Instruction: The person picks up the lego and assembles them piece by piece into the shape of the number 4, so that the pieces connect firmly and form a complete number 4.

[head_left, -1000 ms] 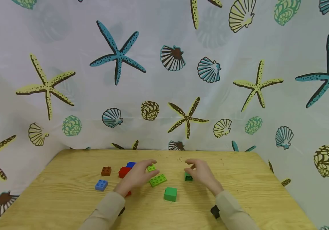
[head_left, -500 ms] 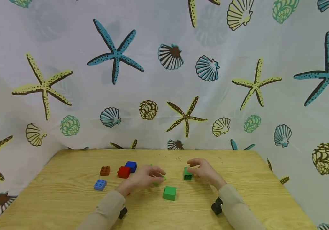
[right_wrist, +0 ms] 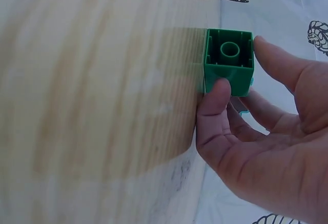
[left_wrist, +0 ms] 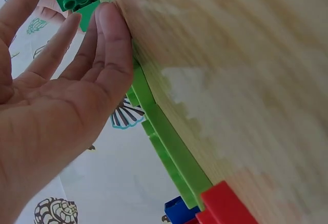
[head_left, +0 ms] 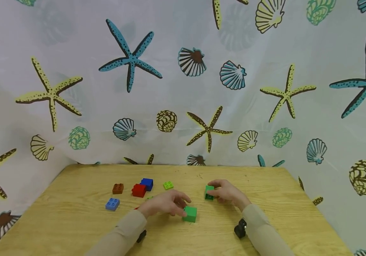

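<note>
Right hand (head_left: 227, 193) is pinching the dark-green hollow plastic block (right_wrist: 229, 62), right of centre; left hand (head_left: 168, 204), fingers loosely parted, is hovering at the bright-green boxy plastic block (head_left: 190, 214), lower centre. Both are likely handling light, stiff, unbreakable; opposite sides are suiting grip.

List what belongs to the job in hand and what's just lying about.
Apparently in the job:
right hand, at the far green block
left hand, by the near green block

Lying about:
small lime brick, long lime brick, red blocks, dark blue block, light blue brick, brown brick
</note>
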`<state>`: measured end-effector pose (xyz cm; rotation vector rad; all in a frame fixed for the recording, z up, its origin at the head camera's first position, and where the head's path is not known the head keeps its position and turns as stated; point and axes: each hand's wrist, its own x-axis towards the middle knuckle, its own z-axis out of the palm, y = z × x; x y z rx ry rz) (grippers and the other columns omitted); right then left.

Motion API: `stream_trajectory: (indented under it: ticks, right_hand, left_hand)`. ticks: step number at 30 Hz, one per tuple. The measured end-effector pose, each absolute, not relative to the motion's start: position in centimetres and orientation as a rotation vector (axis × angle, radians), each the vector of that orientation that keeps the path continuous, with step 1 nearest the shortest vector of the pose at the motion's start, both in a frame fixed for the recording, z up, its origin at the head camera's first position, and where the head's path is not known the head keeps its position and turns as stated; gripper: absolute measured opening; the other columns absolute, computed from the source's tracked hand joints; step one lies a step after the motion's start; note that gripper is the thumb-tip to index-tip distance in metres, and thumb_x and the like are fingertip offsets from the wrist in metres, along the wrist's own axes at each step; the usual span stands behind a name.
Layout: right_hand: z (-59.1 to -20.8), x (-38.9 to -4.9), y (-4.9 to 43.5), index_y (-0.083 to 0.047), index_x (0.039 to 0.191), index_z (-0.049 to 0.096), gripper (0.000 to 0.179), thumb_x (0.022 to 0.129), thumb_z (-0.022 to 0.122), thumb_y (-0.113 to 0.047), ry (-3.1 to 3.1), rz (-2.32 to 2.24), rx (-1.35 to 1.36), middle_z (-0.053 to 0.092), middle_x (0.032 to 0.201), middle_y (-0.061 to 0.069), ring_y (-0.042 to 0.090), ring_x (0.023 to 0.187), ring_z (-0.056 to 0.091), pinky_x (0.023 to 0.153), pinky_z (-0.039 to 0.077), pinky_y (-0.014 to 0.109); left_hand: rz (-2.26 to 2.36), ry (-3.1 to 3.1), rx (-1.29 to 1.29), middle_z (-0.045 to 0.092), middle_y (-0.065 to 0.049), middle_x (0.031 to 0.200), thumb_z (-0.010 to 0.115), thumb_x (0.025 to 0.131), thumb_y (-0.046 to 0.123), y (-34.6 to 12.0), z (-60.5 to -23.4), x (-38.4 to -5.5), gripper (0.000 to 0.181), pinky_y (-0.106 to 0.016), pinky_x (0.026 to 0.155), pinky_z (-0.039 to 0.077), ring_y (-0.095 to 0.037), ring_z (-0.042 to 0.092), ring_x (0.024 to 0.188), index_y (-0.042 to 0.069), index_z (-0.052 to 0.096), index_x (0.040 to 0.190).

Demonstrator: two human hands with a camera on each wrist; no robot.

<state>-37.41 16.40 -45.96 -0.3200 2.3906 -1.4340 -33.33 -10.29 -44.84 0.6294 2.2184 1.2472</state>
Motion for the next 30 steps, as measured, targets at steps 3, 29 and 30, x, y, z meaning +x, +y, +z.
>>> stream_trajectory:
  ticks: [3, 29, 30]
  right_hand:
    - [-46.0, -37.5, 16.4, -0.006, 0.126, 0.050, 0.047, 0.084, 0.065, -0.023, 2.361, -1.450, -0.314, 0.049, 0.118, 0.014, 0.019, 0.070, 0.051, 0.054, 0.043, 0.031]
    - [-46.1, -35.7, 15.3, -0.008, 0.119, 0.054, 0.049, 0.075, 0.074, -0.012, 2.334, -1.479, -0.332, 0.056, 0.106, 0.009, 0.018, 0.076, 0.052, 0.059, 0.044, 0.032]
    - [-46.1, -35.6, 15.2, -0.008, 0.119, 0.054, 0.048, 0.075, 0.074, -0.012, 2.320, -1.485, -0.331, 0.056, 0.105, 0.009, 0.018, 0.075, 0.052, 0.058, 0.044, 0.032]
  left_hand:
    - [1.218, 2.255, 0.659, 0.059, -0.004, 0.107, 0.075, 0.075, 0.018, -9.9, -44.7, -33.3, 0.046, -0.036, 0.069, 0.049, -0.021, 0.054, 0.095, 0.009, 0.059, 0.117]
    - [1.119, 2.404, 0.511, 0.059, 0.000, 0.094, 0.078, 0.070, 0.010, -8.3, -44.3, -32.8, 0.031, -0.035, 0.071, 0.045, -0.019, 0.052, 0.087, 0.017, 0.066, 0.097]
    - [1.122, 2.405, 0.510, 0.059, -0.001, 0.093, 0.078, 0.069, 0.010, -8.3, -44.4, -32.8, 0.031, -0.035, 0.071, 0.044, -0.019, 0.052, 0.086, 0.016, 0.066, 0.097]
